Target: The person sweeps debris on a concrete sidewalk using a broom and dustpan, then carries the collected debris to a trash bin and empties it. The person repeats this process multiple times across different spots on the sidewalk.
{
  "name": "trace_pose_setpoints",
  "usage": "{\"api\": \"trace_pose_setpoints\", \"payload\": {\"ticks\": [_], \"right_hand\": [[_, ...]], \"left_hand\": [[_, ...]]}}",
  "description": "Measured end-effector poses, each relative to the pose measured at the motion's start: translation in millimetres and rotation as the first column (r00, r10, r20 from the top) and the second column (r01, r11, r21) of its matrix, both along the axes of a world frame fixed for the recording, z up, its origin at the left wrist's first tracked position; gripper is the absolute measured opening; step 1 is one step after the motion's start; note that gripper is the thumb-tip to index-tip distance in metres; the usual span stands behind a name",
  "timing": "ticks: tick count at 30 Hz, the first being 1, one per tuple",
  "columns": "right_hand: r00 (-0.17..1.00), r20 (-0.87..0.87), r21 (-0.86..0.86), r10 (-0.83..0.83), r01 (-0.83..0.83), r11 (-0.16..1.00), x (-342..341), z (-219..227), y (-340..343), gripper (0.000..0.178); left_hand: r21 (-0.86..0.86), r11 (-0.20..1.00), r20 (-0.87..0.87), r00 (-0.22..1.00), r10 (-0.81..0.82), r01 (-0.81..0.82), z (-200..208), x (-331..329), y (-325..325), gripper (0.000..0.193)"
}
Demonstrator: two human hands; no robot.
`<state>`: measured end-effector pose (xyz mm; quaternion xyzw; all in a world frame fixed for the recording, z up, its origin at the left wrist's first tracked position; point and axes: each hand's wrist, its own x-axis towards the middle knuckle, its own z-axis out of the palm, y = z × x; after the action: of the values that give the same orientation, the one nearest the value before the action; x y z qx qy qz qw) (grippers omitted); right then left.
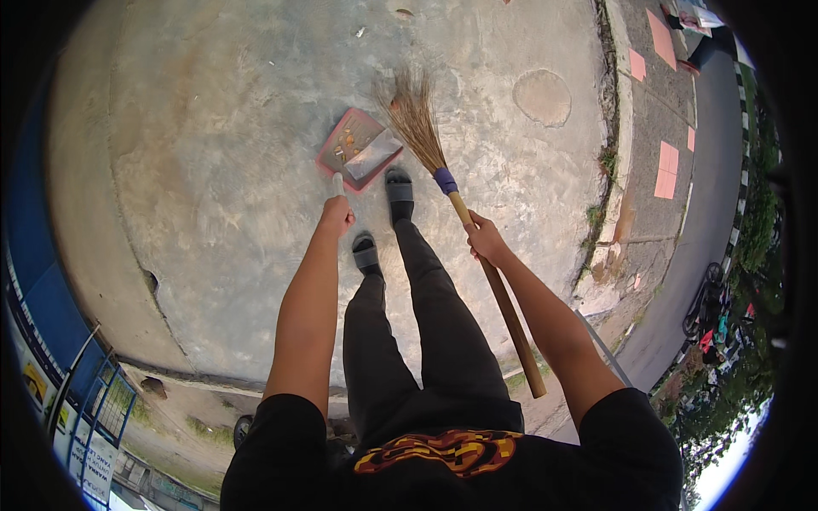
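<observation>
My left hand (338, 216) is closed around the pale handle of a pink-red dustpan (326, 152). Dry leaves and small bits of litter (344, 146) lie in the pan, along with a clear, shiny sheet (373, 156) that looks like plastic. My right hand (484, 238) grips the wooden stick of a stick broom (413, 119), just below its purple binding. The broom's bristles fan out on the concrete to the right of the dustpan, with a small reddish-brown bit (394, 104) among them. The stick's end points back past my right forearm.
My feet in dark slide sandals (399, 194) stand close behind the dustpan. Scraps (360, 32) and a leaf (404, 13) lie farther ahead on the concrete. A cracked, weedy edge (607, 162) runs along the right, beyond it pink-tiled paving (667, 169) and a road. A blue wall (38, 221) bounds the left.
</observation>
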<state>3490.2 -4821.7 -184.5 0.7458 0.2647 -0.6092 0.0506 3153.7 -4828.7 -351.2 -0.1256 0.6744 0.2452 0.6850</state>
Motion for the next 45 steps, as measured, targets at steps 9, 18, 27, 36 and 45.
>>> {"api": "trace_pose_setpoints", "payload": {"ticks": [9, 18, 27, 36, 45], "right_hand": [[0.972, -0.216, -0.126, -0.097, 0.070, 0.990, 48, 107, -46, 0.053], [0.981, -0.162, 0.131, -0.104, 0.126, 0.983, 33, 90, 60, 0.055], [0.990, 0.067, 0.277, 0.125, -0.139, 0.951, -76, 25, 231, 0.052], [0.977, 0.024, -0.008, 0.213, -0.213, 0.977, -128, 39, 180, 0.052], [0.994, -0.084, 0.050, 0.074, -0.070, 0.996, -166, 130, 148, 0.052]], "left_hand": [[-0.048, 0.998, 0.054, 0.998, 0.038, -0.035, 23, -21, 23, 0.008], [-0.017, 0.978, 0.077, 0.975, 0.207, -0.206, 59, -36, 47, 0.010], [-0.035, 0.928, 0.064, 0.926, 0.372, -0.370, 37, -82, 129, 0.016], [-0.017, 0.957, 0.094, 0.953, 0.288, -0.288, -17, -122, 206, 0.006], [-0.040, 0.940, 0.189, 0.922, 0.339, -0.338, 5, -202, 143, 0.010]]}}
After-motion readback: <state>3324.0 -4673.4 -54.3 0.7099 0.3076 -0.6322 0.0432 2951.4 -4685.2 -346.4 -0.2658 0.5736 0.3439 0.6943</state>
